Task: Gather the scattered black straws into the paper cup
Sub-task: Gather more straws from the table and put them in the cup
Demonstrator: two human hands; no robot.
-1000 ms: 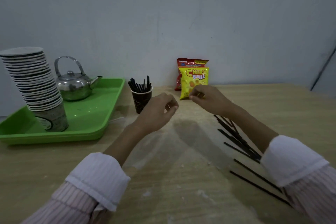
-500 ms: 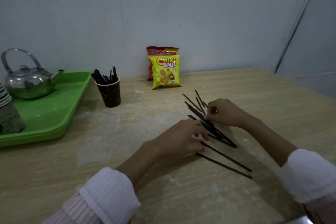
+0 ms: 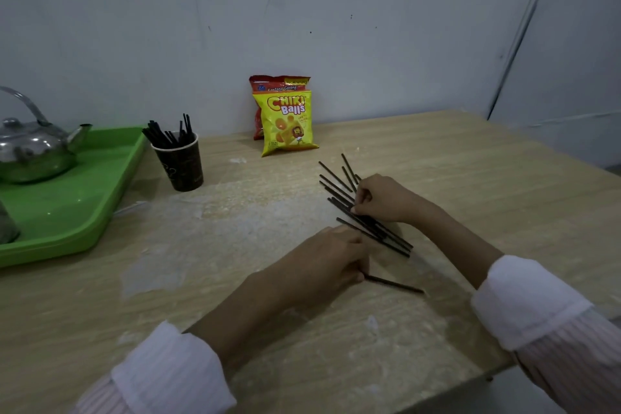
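Several black straws (image 3: 339, 190) lie in a loose diagonal pile on the wooden table (image 3: 235, 218), right of centre. My right hand (image 3: 381, 198) rests on the pile, its fingers curled and pinching straws near their upper ends. My left hand (image 3: 331, 260) sits just below the pile, fingers curled over the end of a single straw (image 3: 395, 284) that lies apart. A dark paper cup (image 3: 179, 165) stands to the left, with several straws sticking up out of it.
A green tray (image 3: 77, 212) at the left carries a steel kettle (image 3: 32, 151). Two snack bags (image 3: 285, 121) lean against the wall behind the pile. The table's front right corner lies near my right sleeve.
Both hands came down from near the cup and snack bags onto the straw pile. The view swung right. The left hand slid back, and one of the two stray straws below the pile is gone.
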